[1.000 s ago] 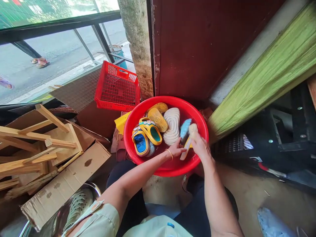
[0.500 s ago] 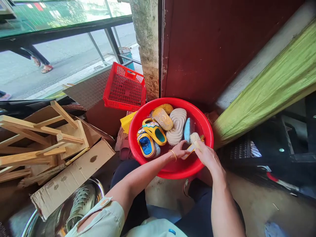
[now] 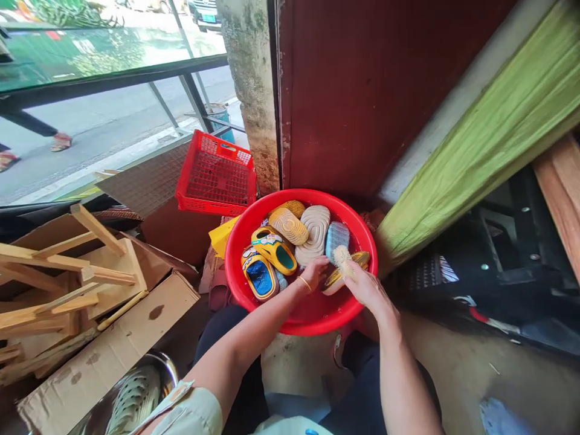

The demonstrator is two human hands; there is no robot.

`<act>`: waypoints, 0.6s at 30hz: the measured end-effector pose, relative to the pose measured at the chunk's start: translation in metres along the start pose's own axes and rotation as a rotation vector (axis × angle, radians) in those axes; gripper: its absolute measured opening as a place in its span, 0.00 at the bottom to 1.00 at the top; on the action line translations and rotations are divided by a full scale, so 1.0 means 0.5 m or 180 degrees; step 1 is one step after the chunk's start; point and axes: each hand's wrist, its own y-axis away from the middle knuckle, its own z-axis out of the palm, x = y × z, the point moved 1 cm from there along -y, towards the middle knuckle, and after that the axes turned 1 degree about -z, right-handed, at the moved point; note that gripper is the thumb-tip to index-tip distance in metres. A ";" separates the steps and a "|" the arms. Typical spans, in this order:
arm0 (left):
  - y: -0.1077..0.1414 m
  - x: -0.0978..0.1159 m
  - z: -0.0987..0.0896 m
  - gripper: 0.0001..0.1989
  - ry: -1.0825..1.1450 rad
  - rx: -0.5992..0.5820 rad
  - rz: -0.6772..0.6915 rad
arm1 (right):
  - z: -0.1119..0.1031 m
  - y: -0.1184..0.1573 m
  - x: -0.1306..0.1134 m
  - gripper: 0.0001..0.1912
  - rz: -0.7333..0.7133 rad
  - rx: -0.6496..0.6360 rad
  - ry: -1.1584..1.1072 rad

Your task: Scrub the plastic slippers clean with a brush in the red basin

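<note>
A red plastic basin [image 3: 299, 194] holds water and several slippers. My left hand [image 3: 313, 273] grips the edge of a cream and yellow slipper [image 3: 338, 279] low in the basin. My right hand [image 3: 369, 291] is shut on a small brush [image 3: 342, 258] with pale bristles, pressed on that slipper. Beside my hands lies a blue and white slipper [image 3: 338, 238]. Further left are a beige ridged slipper [image 3: 315, 234] and yellow children's clogs [image 3: 259, 275]. The brush's handle is mostly hidden by my right hand.
A red plastic crate [image 3: 216, 175] stands behind the basin, next to a concrete pillar [image 3: 251, 78] and a dark red door [image 3: 344, 90]. Cardboard and wooden slats [image 3: 90, 272] lie left. A steel basin [image 3: 133, 402] sits lower left. Green cloth [image 3: 475, 145] runs along the right.
The held slipper has turned, and its yellow ridged side now shows. The brush sits further left on it. The whole view has tilted slightly.
</note>
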 end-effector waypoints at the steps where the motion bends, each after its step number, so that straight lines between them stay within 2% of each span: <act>1: -0.004 0.007 0.002 0.15 0.0231 0.0109 -0.0110 | -0.001 0.001 0.002 0.31 -0.0025 0.0165 -0.0081; 4: -0.024 0.019 0.024 0.11 0.0538 0.0484 -0.0310 | -0.007 0.001 0.009 0.29 -0.0156 0.0898 -0.0370; 6: -0.043 0.018 0.050 0.13 0.0401 0.0723 -0.0257 | -0.008 -0.002 0.015 0.28 -0.0222 0.1264 -0.0498; 10: -0.076 0.013 0.104 0.18 0.0035 0.0938 0.0025 | -0.009 -0.012 0.023 0.29 -0.0278 0.1442 -0.0497; 12: -0.080 0.021 0.117 0.20 -0.0016 0.0953 0.0173 | -0.010 -0.018 0.024 0.30 -0.0300 0.1460 -0.0509; 15: -0.059 0.048 0.102 0.21 -0.0183 0.0852 0.0571 | -0.013 -0.022 0.020 0.30 -0.0430 0.1496 -0.0603; 18: -0.005 0.072 0.058 0.21 -0.0388 0.0524 0.0799 | -0.007 -0.019 0.012 0.28 -0.0734 0.1386 -0.0687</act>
